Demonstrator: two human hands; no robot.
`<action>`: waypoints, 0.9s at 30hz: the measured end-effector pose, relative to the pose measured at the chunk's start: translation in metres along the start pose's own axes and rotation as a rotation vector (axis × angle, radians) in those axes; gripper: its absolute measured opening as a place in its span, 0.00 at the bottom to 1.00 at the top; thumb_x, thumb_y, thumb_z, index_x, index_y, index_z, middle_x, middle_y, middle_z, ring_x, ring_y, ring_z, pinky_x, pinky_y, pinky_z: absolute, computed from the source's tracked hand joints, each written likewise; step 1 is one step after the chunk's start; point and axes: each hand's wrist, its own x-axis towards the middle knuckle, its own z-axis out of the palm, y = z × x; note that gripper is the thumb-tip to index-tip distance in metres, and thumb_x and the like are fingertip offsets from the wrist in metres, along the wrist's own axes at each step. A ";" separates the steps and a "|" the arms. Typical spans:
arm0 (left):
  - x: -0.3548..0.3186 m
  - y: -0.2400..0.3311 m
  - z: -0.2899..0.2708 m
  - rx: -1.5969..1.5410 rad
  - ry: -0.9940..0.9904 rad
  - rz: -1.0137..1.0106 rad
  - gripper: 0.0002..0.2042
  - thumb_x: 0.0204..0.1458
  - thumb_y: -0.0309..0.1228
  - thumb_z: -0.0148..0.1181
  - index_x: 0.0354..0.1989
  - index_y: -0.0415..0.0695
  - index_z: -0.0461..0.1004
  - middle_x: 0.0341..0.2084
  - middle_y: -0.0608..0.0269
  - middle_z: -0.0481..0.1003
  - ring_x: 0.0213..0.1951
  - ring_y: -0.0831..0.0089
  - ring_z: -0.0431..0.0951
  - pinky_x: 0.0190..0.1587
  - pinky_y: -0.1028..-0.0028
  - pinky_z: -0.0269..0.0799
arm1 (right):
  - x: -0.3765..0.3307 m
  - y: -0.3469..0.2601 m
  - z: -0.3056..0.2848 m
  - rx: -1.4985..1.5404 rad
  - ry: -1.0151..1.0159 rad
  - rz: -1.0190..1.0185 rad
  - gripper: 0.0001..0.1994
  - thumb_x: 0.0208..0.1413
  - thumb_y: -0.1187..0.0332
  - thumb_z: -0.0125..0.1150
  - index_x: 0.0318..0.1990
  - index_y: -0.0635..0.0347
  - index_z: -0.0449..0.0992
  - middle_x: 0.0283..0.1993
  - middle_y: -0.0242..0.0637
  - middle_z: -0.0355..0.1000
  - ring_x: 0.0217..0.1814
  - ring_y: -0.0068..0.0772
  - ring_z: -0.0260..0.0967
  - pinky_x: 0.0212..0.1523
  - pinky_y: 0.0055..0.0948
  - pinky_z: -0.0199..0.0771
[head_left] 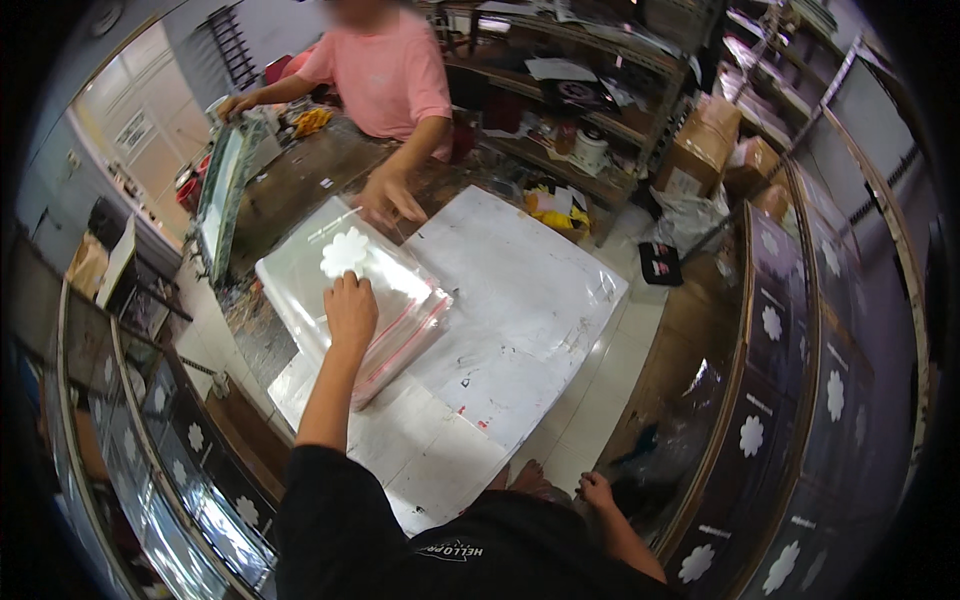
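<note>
On the table lies a stack of clear plastic bags with reddish strips along the near right edges. A white flower shape shows on the top one. My left hand rests over the stack just below the flower, fingers curled together on the top bag. Low beside my body, my right hand hangs away from the table with its fingers curled; whatever it holds, if anything, is hidden. Across the table, a co-worker's hand reaches to the far edge of the stack, its fingers blurred.
A white sheet with dark and red marks covers the table's right side. A green-edged frame leans at the left, under the co-worker's other hand. Racks of dark flower-printed sheets flank me. Cardboard boxes stand at the back right.
</note>
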 end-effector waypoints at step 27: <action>-0.165 0.289 -0.161 -1.081 -0.415 1.004 0.36 0.47 0.38 0.70 0.61 0.30 0.64 0.38 0.50 0.73 0.37 0.54 0.74 0.38 0.60 0.66 | -0.136 -0.226 -0.100 0.416 0.287 -0.527 0.17 0.65 0.78 0.50 0.61 0.64 0.71 0.54 0.37 0.75 0.56 0.28 0.74 0.56 0.27 0.73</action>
